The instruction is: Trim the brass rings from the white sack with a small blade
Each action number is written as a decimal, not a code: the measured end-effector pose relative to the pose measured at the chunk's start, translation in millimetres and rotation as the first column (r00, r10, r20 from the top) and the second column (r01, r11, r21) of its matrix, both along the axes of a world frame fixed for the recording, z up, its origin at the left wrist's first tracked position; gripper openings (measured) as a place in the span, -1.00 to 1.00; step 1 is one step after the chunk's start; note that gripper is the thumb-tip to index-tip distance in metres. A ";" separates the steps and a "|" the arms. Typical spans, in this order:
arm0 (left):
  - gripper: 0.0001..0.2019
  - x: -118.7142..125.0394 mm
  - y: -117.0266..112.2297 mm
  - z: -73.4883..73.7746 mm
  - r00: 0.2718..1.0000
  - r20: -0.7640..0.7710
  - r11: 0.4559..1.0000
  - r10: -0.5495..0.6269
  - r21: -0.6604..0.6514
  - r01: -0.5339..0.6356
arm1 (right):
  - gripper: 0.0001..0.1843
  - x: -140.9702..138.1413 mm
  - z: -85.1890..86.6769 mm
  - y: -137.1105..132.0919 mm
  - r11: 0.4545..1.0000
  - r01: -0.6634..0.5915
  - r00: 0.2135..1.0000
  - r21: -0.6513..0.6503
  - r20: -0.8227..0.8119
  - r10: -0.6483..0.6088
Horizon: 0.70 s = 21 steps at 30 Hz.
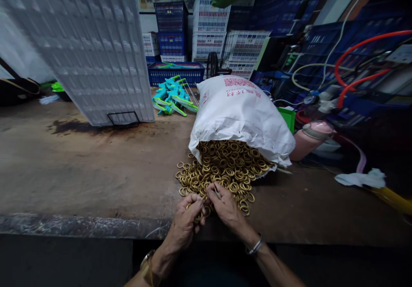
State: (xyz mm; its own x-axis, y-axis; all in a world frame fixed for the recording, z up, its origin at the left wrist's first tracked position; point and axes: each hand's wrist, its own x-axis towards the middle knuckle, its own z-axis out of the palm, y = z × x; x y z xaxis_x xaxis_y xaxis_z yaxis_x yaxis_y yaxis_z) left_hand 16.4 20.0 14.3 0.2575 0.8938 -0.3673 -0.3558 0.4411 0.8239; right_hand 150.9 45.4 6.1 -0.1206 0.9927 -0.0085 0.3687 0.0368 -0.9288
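A white sack with red print lies on its side on the workbench, and a heap of brass rings spills from its mouth. At the near edge of the heap my left hand is closed around a few brass rings. My right hand sits beside it, fingers pinched on a thin metal piece right at the rings. The two hands touch each other over the bench's front edge.
The worn brown workbench stretches left. A white moulded tray leans upright at the back left. Turquoise and green plastic parts lie behind the sack. Stacked crates fill the back; red hoses and a pink bottle sit right.
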 end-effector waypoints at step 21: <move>-0.74 -9.4 -17.7 19.4 0.993 0.110 0.999 -0.043 0.007 0.042 | -0.69 20.4 4.6 -6.9 0.990 -0.020 0.629 0.136 0.772 -0.094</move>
